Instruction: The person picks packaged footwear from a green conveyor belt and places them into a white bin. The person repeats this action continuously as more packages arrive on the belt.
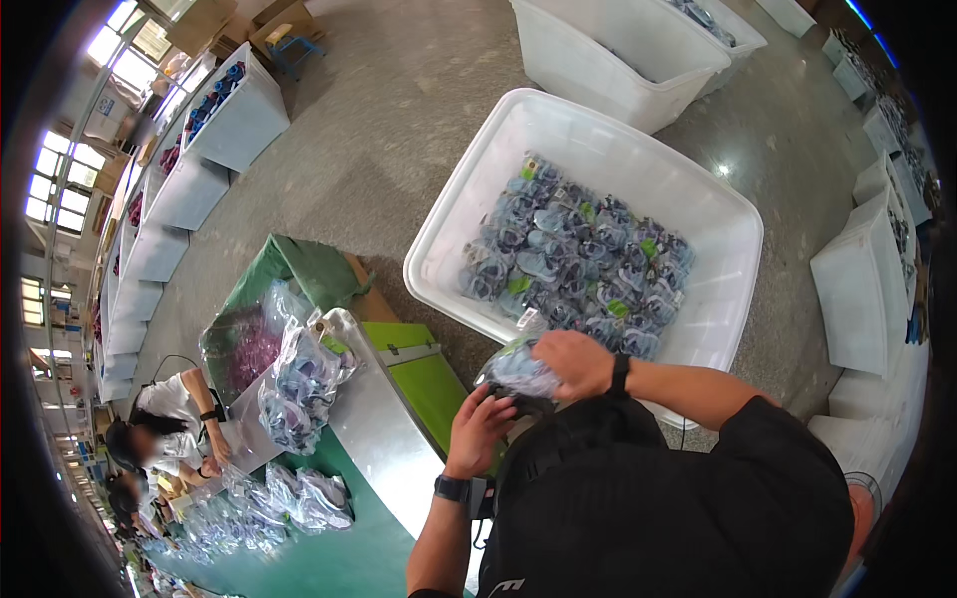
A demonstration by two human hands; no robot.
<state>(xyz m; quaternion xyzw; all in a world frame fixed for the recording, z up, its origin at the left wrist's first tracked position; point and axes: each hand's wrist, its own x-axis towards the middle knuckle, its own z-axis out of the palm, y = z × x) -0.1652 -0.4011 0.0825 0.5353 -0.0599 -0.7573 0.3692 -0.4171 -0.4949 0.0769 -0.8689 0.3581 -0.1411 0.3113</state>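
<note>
a clear plastic bag of small blue-grey items (pixel 520 371) is gripped by both hands, close against the dark-clothed chest.

the bag is clasped from above by the right hand (pixel 578 363), fingers curled over its top, while the left hand (pixel 480 427) is held under it, fingers bent around its lower side. just beyond, more packets of the same blue-grey kind are seen heaped in a large white plastic tub (pixel 558 149) on the speckled floor. to the left, more filled clear bags (pixel 301 384) are piled on the green counter (pixel 329 558), where another person (pixel 169 424) is seated.
</note>
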